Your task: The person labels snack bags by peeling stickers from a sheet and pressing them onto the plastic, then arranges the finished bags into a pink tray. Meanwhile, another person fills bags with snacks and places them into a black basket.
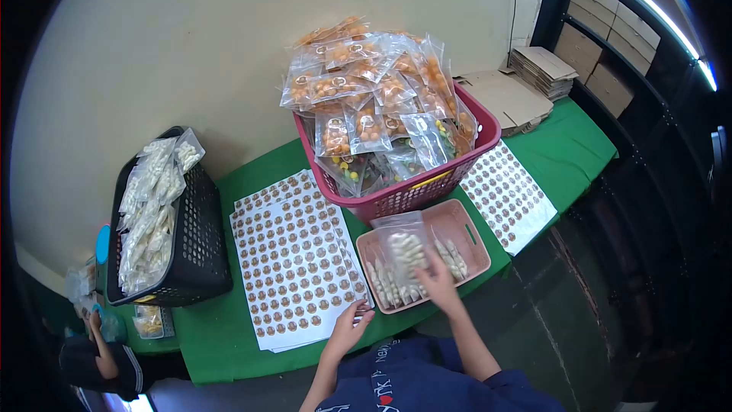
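My right hand (438, 282) grips a clear plastic bag (404, 243) of white, finger-like pieces. It holds the bag over a shallow pink tray (479, 252), where several similar filled bags (451, 258) stand in rows. My left hand (352, 326) is by the tray's near left corner, over the lower right edge of a sticker sheet (293, 259). Its fingers are curled together, and what they hold, if anything, is too small to make out. Small round brown stickers cover the sheet in rows.
A large maroon basket (381, 202) heaped with bags of orange balls (347, 88) stands behind the tray. At left is a black basket (202, 248) of white-filled bags. Another sticker sheet (509, 197) and flat cardboard (507, 99) lie right. A person (99, 358) works at far left.
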`<state>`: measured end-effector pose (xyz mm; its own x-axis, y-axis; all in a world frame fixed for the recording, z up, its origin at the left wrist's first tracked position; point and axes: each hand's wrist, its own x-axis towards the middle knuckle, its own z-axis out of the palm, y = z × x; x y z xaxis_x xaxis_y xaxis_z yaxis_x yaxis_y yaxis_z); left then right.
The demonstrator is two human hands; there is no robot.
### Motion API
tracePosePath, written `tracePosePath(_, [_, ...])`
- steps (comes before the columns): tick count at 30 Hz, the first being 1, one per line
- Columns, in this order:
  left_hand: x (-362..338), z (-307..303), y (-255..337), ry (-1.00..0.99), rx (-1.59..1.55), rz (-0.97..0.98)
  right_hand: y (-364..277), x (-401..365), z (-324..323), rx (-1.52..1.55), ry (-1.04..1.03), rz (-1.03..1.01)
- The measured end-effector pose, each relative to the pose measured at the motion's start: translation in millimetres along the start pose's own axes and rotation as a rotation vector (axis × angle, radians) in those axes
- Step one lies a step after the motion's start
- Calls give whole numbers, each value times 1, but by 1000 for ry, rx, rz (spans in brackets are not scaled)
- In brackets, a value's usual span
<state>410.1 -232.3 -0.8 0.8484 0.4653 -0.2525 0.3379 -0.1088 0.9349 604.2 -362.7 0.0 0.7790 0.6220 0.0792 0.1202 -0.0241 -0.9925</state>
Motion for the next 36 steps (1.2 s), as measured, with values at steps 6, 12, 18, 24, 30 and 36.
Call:
tracePosePath(6, [6, 12, -34, 123, 45, -75, -6, 24, -86, -718, 277, -49])
tracePosePath(12, [11, 34, -50, 180, 26, -100, 79, 29, -115, -936, 15, 62])
tracePosePath(18, [21, 57, -52, 238, 17, -48, 79, 57, -124, -887, -209, 306])
tracePosePath(24, [30, 47, -85, 160, -74, -148, 89, 79, -144, -668, -367, 228])
tracePosePath(30, [7, 12, -73, 383, -353, -87, -2, 106, -94, -622, -179, -7])
tracePosePath(36, [-35, -37, -62, 673, -560, 35, -137, 101, -16, -351, 177, -446])
